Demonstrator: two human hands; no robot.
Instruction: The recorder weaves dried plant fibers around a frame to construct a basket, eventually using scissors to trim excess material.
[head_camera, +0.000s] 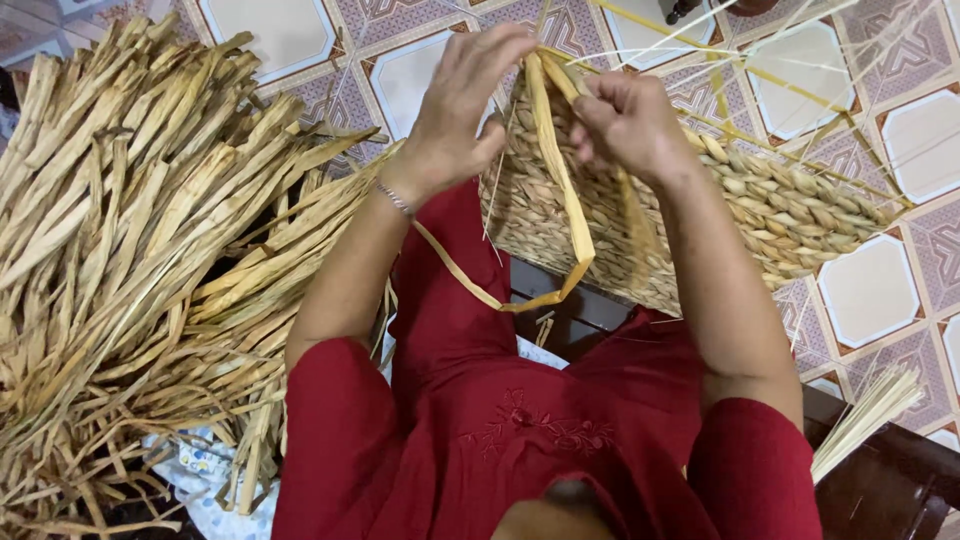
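The left hand (462, 105) and right hand (625, 120) meet at the top edge of a woven basket (760, 200), both working one flat strip (560, 180) of dried straw. The left hand pinches the strip's upper end between thumb and fingers; the right hand is closed in a fist around it just beside. The strip is pale yellow-tan, ribbon-like and creased. From the hands it drops in front of the basket, folds into a loop above the lap, then trails back up under the left wrist. The basket is tightly plaited from twisted tan cords in rows, resting tilted against the person's knees over the tiled floor (870, 290). A large heap of loose straw (130, 260) lies to the left, and a small bundle of thin pale stalks (870, 410) lies at lower right.
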